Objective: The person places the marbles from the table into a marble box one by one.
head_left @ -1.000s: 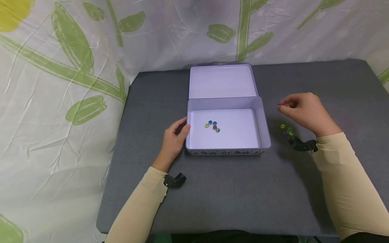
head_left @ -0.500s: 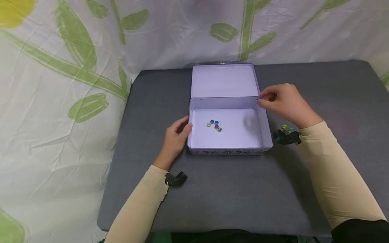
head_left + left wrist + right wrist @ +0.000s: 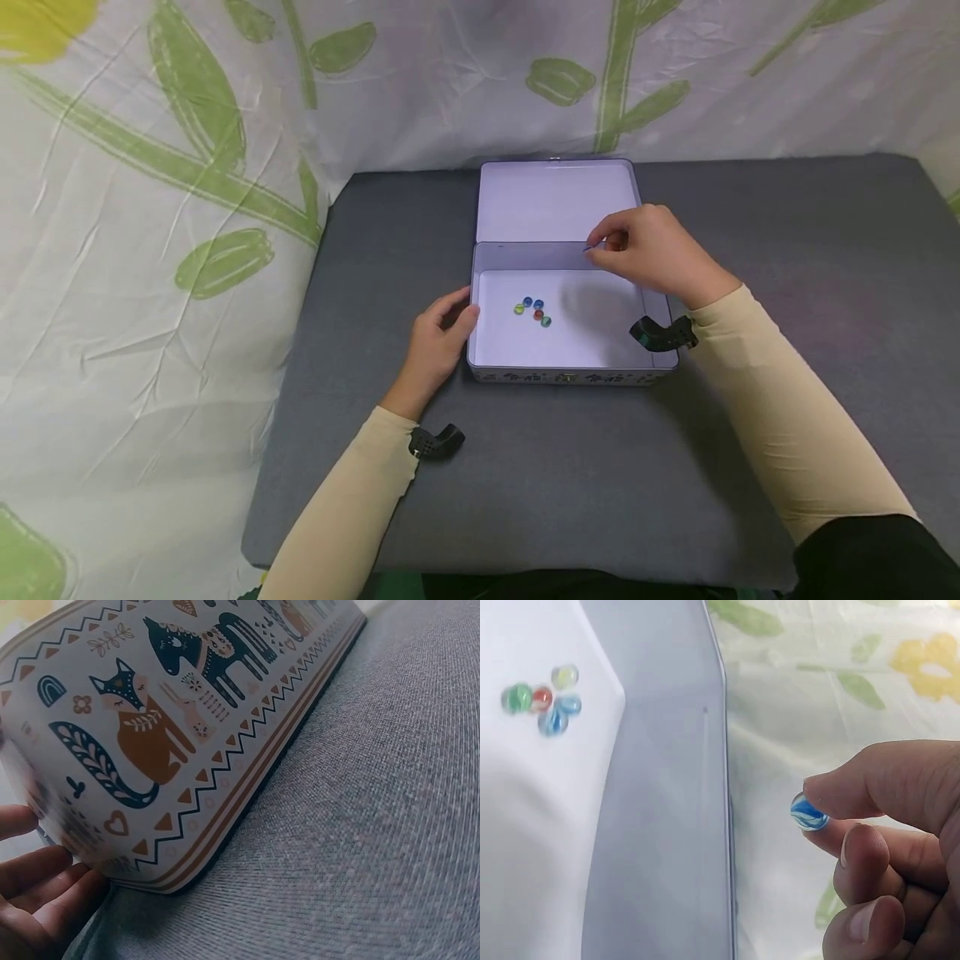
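Observation:
A blue-and-white glass marble point(image 3: 808, 813) is pinched between the thumb and forefinger of my right hand point(image 3: 651, 250). That hand is above the box, toward its back wall and right of the middle. The open, rectangular tin box point(image 3: 600, 337) has a pale lilac inside and fox and horse patterns on its outer wall. Several marbles lie in a small cluster left of centre on its floor, among them a red marble point(image 3: 538, 315) and a green marble point(image 3: 546, 322). With fairly straight fingers, my left hand point(image 3: 435, 346) rests against the box's left side.
The box's lid point(image 3: 555, 200) is folded back, flat behind it. Everything stands on a grey cloth-covered table point(image 3: 525, 483). A white curtain point(image 3: 450, 92) with green leaf prints hangs along the back and left.
Carrying the marble, my right hand has moved left from beside the box to above it. Its forearm now hides the loose marbles on the table at right. My left hand has stayed put.

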A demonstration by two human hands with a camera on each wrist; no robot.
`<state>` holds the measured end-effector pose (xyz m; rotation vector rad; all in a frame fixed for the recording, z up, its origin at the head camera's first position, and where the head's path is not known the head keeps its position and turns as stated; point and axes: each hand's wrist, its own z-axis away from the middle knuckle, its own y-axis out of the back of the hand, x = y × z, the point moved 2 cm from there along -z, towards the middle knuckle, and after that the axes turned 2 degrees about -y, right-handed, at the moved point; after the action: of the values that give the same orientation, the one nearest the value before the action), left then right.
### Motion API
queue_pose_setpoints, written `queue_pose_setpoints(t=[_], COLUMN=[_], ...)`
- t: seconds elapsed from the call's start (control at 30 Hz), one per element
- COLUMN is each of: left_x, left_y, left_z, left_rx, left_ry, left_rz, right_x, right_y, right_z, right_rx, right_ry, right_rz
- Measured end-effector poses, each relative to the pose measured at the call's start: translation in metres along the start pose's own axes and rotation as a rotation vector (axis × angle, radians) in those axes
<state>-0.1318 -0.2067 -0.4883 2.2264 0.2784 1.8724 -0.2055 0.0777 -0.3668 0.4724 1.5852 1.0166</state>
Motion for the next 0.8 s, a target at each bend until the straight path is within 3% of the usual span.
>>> queue_pose_setpoints(t=[0.47,0.67,0.8], left_x=[-0.004,-0.003,0.006], left_y=[0.002,0.002,0.003], left_z=[0.001,0.0,0.001], left_rx=[-0.014,-0.019,-0.03], left_ry=[-0.021,0.002,0.023], left_rz=[0.011,0.017,0.013], right_x=[-0.017,-0.02,-0.019], right_y=[-0.035,-0.047,-0.057], right_z=[-0.024,-0.03,-0.033], right_rx=[-0.1,-0.14,-0.176], right_ry=[0.079,0.102,0.109], right_rz=[-0.024,-0.024,-0.026])
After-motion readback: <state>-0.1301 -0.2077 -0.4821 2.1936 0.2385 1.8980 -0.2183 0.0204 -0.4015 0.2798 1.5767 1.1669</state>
